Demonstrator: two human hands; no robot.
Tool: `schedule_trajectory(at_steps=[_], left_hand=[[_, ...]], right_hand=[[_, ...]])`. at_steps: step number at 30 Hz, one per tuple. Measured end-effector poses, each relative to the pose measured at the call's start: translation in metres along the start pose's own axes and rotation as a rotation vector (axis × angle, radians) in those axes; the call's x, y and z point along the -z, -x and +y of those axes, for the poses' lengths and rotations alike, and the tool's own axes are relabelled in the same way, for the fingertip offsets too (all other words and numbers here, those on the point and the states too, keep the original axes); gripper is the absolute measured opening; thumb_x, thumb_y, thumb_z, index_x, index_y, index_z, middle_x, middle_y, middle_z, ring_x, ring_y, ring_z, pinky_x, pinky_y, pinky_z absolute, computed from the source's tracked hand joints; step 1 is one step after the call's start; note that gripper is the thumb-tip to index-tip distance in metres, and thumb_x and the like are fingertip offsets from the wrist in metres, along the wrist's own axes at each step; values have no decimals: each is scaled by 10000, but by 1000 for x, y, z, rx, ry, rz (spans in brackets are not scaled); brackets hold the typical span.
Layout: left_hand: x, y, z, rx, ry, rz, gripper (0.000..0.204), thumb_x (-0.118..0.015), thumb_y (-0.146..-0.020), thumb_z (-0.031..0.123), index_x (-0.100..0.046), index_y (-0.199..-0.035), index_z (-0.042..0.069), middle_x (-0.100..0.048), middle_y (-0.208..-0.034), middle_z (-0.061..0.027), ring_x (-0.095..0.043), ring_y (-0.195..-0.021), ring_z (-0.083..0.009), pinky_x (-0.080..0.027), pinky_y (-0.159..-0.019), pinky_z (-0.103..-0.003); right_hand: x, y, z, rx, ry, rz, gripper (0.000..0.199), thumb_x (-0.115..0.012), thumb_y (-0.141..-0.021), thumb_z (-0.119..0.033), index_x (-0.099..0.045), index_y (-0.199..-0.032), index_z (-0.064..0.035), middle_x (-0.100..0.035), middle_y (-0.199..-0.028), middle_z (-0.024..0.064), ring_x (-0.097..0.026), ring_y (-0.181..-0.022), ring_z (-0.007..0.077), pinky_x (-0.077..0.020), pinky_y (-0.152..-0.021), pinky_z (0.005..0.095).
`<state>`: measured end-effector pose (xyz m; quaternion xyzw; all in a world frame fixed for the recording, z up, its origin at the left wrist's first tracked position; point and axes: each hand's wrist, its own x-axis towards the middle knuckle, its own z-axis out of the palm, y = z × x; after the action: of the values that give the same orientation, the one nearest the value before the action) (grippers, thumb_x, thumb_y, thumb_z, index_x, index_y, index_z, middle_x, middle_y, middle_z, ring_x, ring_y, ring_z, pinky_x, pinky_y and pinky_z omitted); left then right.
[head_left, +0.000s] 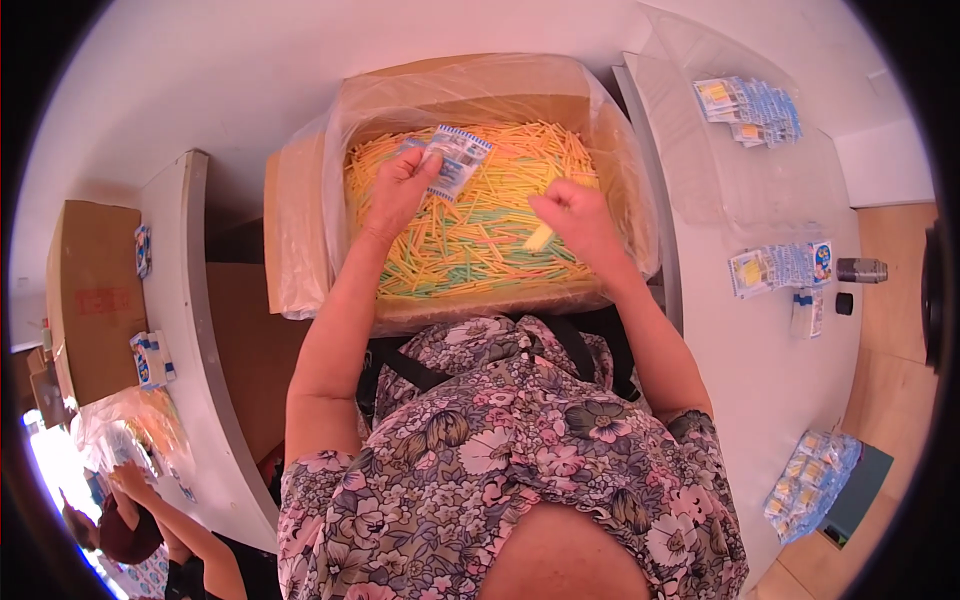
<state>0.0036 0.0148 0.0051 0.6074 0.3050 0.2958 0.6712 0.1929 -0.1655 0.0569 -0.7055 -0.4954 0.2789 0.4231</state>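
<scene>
My left hand [402, 185] pinches a small clear plastic packet [459, 160] with blue-and-white printed edges, above the left part of a large open box. My right hand [580, 222] is closed at the box's right side, with a flat pale yellow piece [539, 237] sticking out below the fingers; whether it is one piece or a few sticks side by side I cannot tell. Beneath both hands lies a deep heap of thin sticks [480, 245] in yellow, orange and green. The cardboard box [420, 82] is lined with a clear plastic bag [632, 190].
On the white table at right [730, 400] lie fanned packets [765, 267], a dark cylinder [861, 270] and a bundle of packets [812, 475]; a clear tray [740, 185] holds more packets. At left stand a narrow white table [195, 300] and a carton [95, 290]. Another person's hand [130, 480] works lower left.
</scene>
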Motion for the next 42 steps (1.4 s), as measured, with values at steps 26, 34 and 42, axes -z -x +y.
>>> schedule_trajectory(at_steps=[26, 34, 42], left_hand=[[-20, 11, 14, 118, 3, -286, 112, -679, -819, 38, -697, -918, -13, -678, -863, -5, -593, -777, -58, -486, -714, -218], [-29, 15, 20, 53, 7, -445, 151, -692, -781, 4, -707, -931, -11, -685, -945, -73, -610, -855, -115, -489, -787, -244], [-26, 15, 16, 113, -10, -486, 148, -679, -809, 29, -700, -948, -15, -686, -927, -48, -598, -844, -93, -487, -773, -238]], right_hand=[[18, -23, -29, -154, -182, -241, 244, -650, -855, -170, -563, -656, -59, -470, -582, -70, -394, -507, -1, -286, -430, 199], [17, -51, -48, -109, -215, -99, 246, -664, -848, -197, -564, -665, -66, -463, -577, -70, -392, -495, 6, -283, -423, 200], [2, -48, -53, 128, 114, -28, 248, -644, -851, -181, -555, -725, 13, -464, -592, -41, -411, -572, 57, -341, -497, 259]])
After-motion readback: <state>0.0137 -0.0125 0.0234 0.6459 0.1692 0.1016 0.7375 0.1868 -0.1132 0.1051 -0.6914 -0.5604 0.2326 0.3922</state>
